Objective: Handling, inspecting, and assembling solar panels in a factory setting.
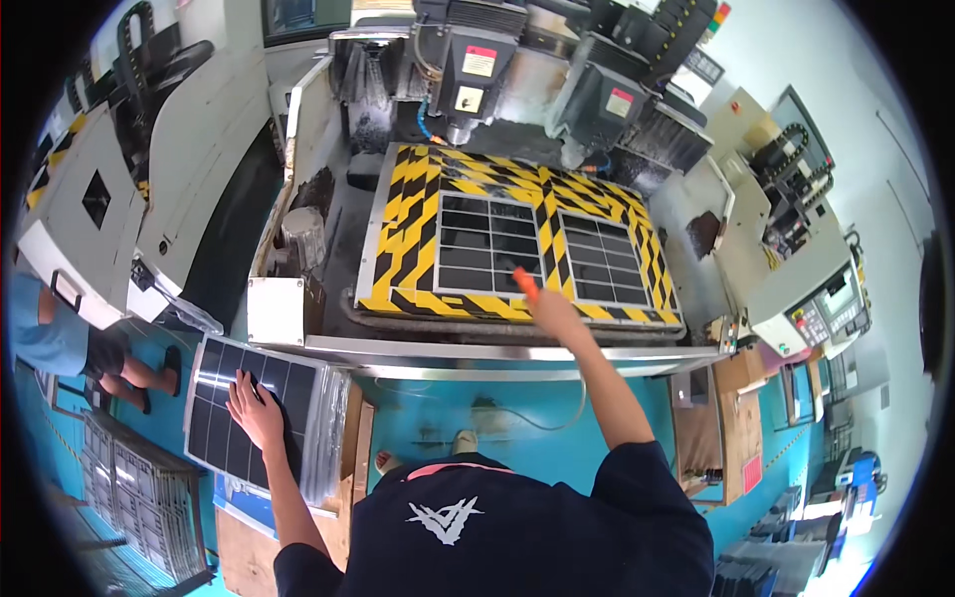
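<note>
The dark gridded panel (221, 430) lies left of you beneath your left hand (259, 416), fingers apart; it looks stiff, slick, probably brittle, so hold opposite edges. Your right hand (557, 316) has fingers clamped on an orange handle (524, 283).

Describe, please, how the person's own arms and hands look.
The left hand and right hand wear no gloves. Short, dark navy sleeves leave both forearms bare, and the matching shirt has a white, angular emblem.
</note>
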A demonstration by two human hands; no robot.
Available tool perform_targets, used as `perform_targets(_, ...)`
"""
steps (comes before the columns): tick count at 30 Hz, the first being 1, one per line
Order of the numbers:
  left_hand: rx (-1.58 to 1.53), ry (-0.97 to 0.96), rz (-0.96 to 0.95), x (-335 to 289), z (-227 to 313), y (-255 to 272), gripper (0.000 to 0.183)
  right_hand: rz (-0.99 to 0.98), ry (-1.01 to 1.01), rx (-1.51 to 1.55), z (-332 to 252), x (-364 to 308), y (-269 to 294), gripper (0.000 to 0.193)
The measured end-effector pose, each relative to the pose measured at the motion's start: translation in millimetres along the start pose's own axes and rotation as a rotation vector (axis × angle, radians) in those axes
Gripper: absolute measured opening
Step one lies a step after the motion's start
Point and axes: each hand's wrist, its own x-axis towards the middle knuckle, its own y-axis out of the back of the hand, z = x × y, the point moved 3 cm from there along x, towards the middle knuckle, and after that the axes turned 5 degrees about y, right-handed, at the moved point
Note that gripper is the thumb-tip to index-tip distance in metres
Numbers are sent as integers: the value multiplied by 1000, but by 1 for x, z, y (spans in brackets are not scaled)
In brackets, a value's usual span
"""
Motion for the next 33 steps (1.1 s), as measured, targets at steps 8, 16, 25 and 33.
perform_targets(8,6,-8,-10,3,-1,-1,37,167,-192,355,48,54,14,52)
perform_targets(16,-43,3,-1,2,1,3,37,292,-256,537,95,110,64,45)
perform_targets(25,-51,9,6,2,4,6,36,162,-82,224,38,130,37,47)
perform_targets(33,-54,17,-13,1,4,8,37,30,-41,266,-65,136,22,42)
